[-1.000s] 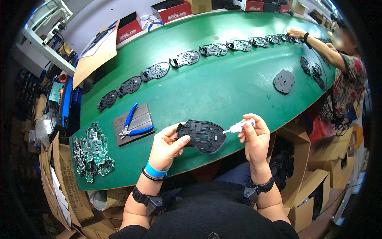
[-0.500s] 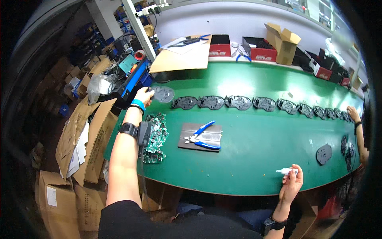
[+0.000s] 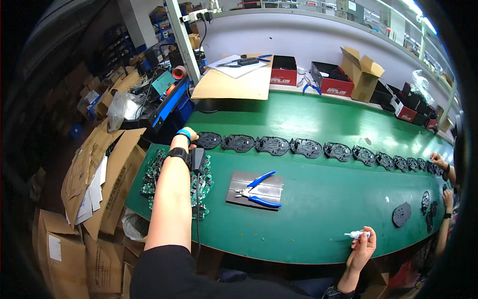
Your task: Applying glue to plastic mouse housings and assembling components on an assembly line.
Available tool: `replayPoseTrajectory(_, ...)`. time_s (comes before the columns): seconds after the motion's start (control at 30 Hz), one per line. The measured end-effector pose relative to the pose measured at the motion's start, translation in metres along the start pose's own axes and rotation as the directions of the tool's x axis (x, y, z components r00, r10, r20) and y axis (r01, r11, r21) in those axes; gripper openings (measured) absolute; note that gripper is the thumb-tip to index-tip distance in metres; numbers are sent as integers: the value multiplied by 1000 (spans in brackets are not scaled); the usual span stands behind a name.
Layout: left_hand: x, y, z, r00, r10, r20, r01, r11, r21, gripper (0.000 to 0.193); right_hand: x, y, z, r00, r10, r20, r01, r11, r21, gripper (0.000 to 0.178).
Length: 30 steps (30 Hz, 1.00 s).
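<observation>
At the left end of a long row of black plastic shells [image 3: 272,145], my left hand [image 3: 191,137] grips the near-left edge of the last shell [image 3: 209,140], which lies flat on the green bench. Part of the fingers is hidden behind my wrist. Over the bench's front edge, my right hand [image 3: 362,249] is closed round a small white dropper bottle [image 3: 356,234], its thin nozzle pointing left. Green circuit boards [image 3: 201,187] lie in a heap beneath my left forearm. Blue-handled cutters [image 3: 260,189] rest on a dark flat block [image 3: 236,182] between my hands.
A co-worker's hands [image 3: 439,161] are at the row's far right end. Near them lie a separate shell [image 3: 401,214] and several more parts [image 3: 430,214]. Red-and-black boxes [image 3: 332,79] and an open carton [image 3: 361,72] line the back. Cardboard [image 3: 231,89] juts over the bench at back left.
My left hand has lowered the shell from above the bench onto the row's left end. My right hand still holds the bottle. The view has shifted, and a second co-worker's hand shows at right.
</observation>
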<state>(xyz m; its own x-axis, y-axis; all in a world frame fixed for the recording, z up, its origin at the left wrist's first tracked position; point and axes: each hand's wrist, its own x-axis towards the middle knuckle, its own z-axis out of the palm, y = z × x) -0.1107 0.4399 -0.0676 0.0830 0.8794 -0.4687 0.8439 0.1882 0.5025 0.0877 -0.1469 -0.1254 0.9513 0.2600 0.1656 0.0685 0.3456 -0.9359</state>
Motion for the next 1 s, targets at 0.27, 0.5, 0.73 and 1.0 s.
replayPoseTrajectory(0.27, -25, 1, -23, 632, 747, -206, -562, 625, 543, 47, 3, 7, 3, 998, 22, 64, -21, 1000, -24, 19)
replayPoseTrajectory(0.5, -267, -41, 49, 33, 632, 774, -951, 258, -170, 30, 25, -8, -33, 996, -34, 85, 38, 999, -38, 26)
replayPoseTrajectory(0.73, -288, -250, 106, 476, 68, 877, -685, 655, 321, 57, 19, 30, -23, 981, 42, 188, -55, 996, 63, 27)
replayPoseTrajectory(1.0, -303, -259, 114, 659, 356, 663, -707, 594, 384, 43, 17, -2, -16, 995, -4, 101, 8, 999, -36, 23)
